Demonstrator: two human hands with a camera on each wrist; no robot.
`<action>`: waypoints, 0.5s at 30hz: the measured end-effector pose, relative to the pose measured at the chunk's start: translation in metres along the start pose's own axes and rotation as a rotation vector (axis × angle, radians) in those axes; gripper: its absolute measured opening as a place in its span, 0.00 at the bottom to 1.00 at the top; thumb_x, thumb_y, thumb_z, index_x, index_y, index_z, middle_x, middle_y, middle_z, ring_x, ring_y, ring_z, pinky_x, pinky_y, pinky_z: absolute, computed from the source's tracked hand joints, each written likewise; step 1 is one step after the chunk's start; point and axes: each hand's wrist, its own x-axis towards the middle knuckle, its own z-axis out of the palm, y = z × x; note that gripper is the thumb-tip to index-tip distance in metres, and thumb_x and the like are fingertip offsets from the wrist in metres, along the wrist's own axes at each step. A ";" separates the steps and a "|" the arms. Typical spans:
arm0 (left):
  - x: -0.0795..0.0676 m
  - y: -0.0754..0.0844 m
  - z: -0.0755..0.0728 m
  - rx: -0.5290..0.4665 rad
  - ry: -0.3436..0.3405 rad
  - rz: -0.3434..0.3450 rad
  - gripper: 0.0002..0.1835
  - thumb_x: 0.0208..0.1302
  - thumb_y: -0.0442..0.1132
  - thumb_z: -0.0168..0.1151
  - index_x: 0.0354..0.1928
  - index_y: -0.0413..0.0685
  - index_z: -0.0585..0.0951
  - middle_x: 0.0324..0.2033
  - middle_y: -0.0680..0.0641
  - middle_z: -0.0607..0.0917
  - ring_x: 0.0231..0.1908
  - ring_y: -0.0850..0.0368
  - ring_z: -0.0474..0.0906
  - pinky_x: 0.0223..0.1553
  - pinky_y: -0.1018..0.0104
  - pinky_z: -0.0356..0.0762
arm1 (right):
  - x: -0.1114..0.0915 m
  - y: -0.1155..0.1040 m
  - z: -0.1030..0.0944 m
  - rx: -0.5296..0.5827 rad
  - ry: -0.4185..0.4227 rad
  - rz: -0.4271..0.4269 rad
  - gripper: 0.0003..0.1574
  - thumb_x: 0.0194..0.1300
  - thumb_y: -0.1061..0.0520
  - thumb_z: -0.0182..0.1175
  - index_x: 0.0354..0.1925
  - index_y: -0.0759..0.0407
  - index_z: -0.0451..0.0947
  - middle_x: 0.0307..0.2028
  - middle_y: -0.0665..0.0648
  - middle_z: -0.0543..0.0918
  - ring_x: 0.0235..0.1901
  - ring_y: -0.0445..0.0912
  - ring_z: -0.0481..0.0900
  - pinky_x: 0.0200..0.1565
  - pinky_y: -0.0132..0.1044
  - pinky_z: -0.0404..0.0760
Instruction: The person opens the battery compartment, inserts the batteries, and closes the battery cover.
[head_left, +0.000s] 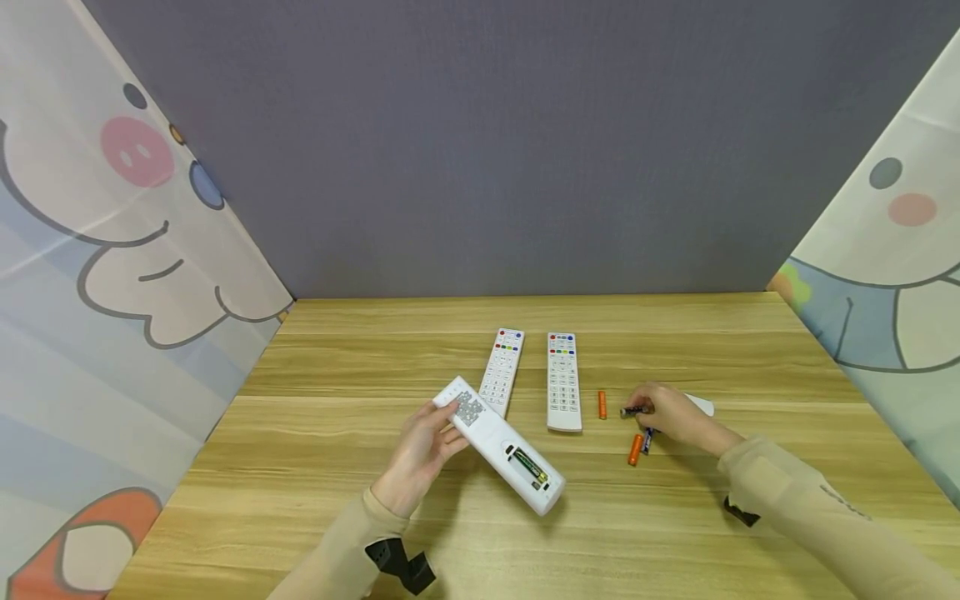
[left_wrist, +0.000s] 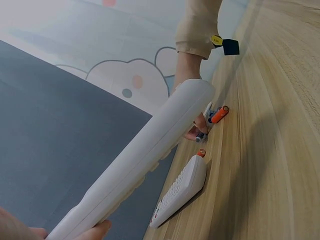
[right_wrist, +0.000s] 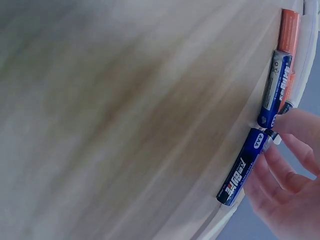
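Note:
My left hand (head_left: 417, 454) grips a white remote control (head_left: 491, 442) near one end, its back facing up. The battery compartment is uncovered, and a green battery (head_left: 531, 465) lies inside. In the left wrist view the remote (left_wrist: 140, 150) is tilted above the table. At the right, my right hand (head_left: 670, 414) pinches a dark AAA battery (head_left: 633, 411) low over the table. Blue AAA batteries (right_wrist: 240, 167) lie close by the fingertips in the right wrist view. An orange battery (head_left: 636, 450) lies beside a blue battery (head_left: 648, 441) just in front of this hand.
Two white remotes lie buttons up: one remote (head_left: 503, 367) partly behind the held one, another remote (head_left: 564, 383) to its right. A second orange battery (head_left: 602, 405) lies beside that one. A white piece (head_left: 701, 405) shows behind my right hand. A grey panel (head_left: 525, 150) borders the table's back.

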 end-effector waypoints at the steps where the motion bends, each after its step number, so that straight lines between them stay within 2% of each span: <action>1: 0.000 0.000 0.000 0.000 0.000 0.001 0.22 0.64 0.32 0.46 0.59 0.31 0.58 0.37 0.46 0.77 0.35 0.55 0.78 0.40 0.64 0.78 | 0.000 0.000 0.000 0.001 0.005 0.012 0.08 0.49 0.70 0.59 0.33 0.65 0.77 0.31 0.56 0.77 0.30 0.45 0.74 0.29 0.35 0.77; 4: 0.000 0.000 0.000 -0.002 0.005 0.001 0.22 0.64 0.32 0.46 0.58 0.30 0.58 0.37 0.47 0.78 0.35 0.56 0.78 0.40 0.64 0.78 | -0.002 -0.002 -0.001 0.013 0.025 0.048 0.08 0.51 0.69 0.58 0.34 0.65 0.76 0.31 0.56 0.76 0.29 0.46 0.74 0.28 0.36 0.76; 8: 0.000 0.000 0.000 0.001 0.007 0.000 0.21 0.64 0.31 0.46 0.58 0.31 0.59 0.36 0.47 0.78 0.34 0.56 0.78 0.40 0.65 0.78 | -0.003 -0.004 -0.003 0.039 0.043 0.063 0.09 0.52 0.68 0.58 0.35 0.64 0.75 0.30 0.55 0.76 0.28 0.44 0.72 0.23 0.32 0.73; 15: 0.000 0.002 0.002 -0.021 0.004 0.013 0.23 0.64 0.31 0.47 0.58 0.30 0.58 0.37 0.46 0.77 0.35 0.55 0.78 0.43 0.61 0.77 | -0.007 -0.010 -0.006 0.037 0.079 0.045 0.10 0.51 0.69 0.59 0.35 0.65 0.76 0.31 0.56 0.78 0.29 0.45 0.74 0.26 0.32 0.75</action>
